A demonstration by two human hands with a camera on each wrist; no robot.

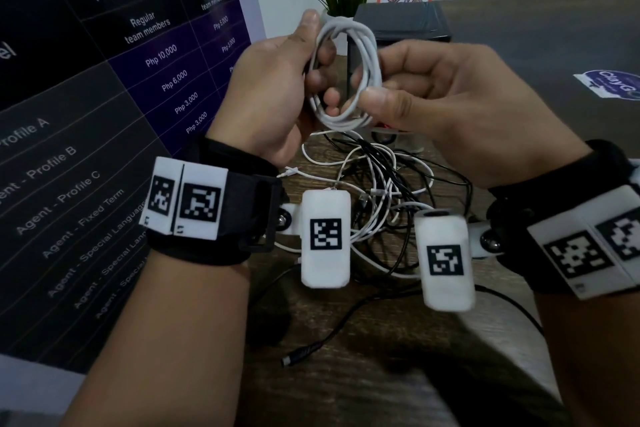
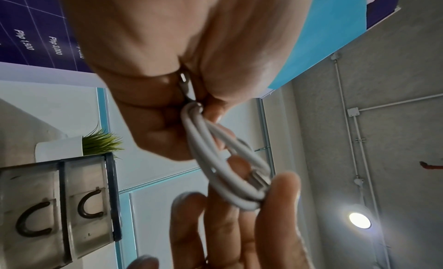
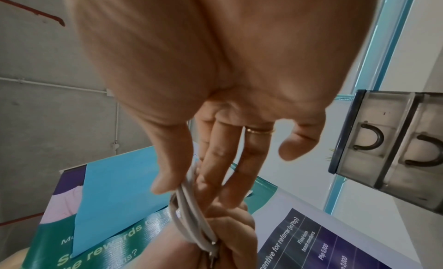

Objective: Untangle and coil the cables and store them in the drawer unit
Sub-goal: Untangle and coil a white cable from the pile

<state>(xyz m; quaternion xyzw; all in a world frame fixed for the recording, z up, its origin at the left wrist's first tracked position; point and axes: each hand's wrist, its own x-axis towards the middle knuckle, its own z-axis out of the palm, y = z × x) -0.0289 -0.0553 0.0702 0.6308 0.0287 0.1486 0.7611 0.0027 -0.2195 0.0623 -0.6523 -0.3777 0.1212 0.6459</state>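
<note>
Head view: at upper centre, the left hand (image 1: 277, 80) grips one side of a coiled white cable (image 1: 346, 76), while the right hand (image 1: 446, 90) pinches its other side between thumb and fingers (image 1: 377, 100). Below them, tangled cables (image 1: 388, 191) lie on the table (image 1: 398, 374); the drawer unit (image 1: 401, 22) stands behind.

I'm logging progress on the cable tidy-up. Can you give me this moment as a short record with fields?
held item: coiled white cable, several loops, lifted above the table
left hand: grip round the coil's left side, thumb on top
right hand: thumb and fingers pinch the coil's lower right side
still loose: tangled pile of black and white cables on the dark wooden table
storage: dark grey plastic drawer unit behind the hands, drawers closed
</note>
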